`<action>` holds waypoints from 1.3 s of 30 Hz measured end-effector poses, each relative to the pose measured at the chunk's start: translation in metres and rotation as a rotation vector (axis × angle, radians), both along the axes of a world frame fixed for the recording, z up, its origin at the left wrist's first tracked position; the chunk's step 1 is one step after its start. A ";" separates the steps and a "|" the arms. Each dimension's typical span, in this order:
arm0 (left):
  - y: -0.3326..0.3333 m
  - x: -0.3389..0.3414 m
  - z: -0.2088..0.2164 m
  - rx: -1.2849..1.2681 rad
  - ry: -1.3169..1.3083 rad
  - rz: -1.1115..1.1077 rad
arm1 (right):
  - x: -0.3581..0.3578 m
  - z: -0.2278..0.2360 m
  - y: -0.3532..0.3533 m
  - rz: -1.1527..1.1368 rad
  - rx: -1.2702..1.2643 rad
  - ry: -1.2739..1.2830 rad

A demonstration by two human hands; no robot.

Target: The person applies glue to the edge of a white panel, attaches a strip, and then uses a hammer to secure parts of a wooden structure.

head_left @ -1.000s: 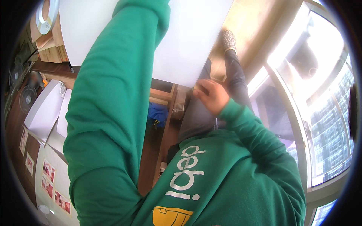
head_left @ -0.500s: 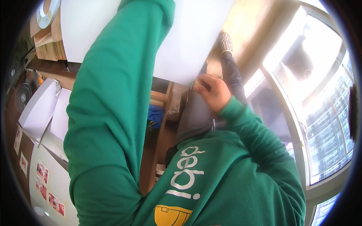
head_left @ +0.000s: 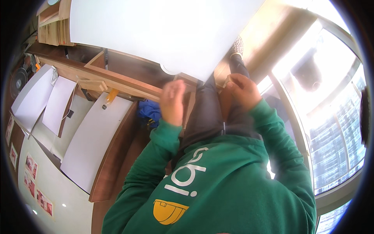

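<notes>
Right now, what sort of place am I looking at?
Probably an indoor workshop or furniture-assembly room: there's a large white panel, stacked wooden pieces at upper left, and a tall window at right.

The panel [head_left: 163, 35] looks smooth and matt; the beam [head_left: 72, 67] is bare wood. The sweatshirt [head_left: 237, 187] is soft, matt cloth, the trousers [head_left: 200, 117] smooth cloth. The bottle [head_left: 112, 97] looks like glossy plastic, the window [head_left: 337, 121] shiny glass.
</notes>
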State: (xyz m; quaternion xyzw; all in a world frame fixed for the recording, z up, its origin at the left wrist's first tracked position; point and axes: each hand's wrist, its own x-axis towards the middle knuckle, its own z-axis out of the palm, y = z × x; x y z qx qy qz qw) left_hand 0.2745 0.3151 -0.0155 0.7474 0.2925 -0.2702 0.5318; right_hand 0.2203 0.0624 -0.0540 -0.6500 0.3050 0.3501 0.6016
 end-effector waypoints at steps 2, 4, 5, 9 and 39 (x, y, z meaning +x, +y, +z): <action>-0.012 -0.009 -0.015 -0.225 0.128 0.006 | 0.000 -0.001 -0.003 -0.033 0.037 0.025; -0.023 -0.009 -0.023 -0.462 0.211 0.019 | -0.002 -0.001 -0.004 -0.027 0.023 0.031; -0.028 -0.011 -0.025 -0.484 0.206 0.037 | -0.003 0.000 -0.004 -0.025 0.017 0.034; -0.030 -0.016 -0.031 -0.511 0.206 0.022 | -0.005 0.005 0.001 0.034 0.005 0.025; -0.011 -0.008 -0.053 -0.232 -0.020 -0.269 | 0.023 0.018 0.058 -0.026 -0.002 -0.067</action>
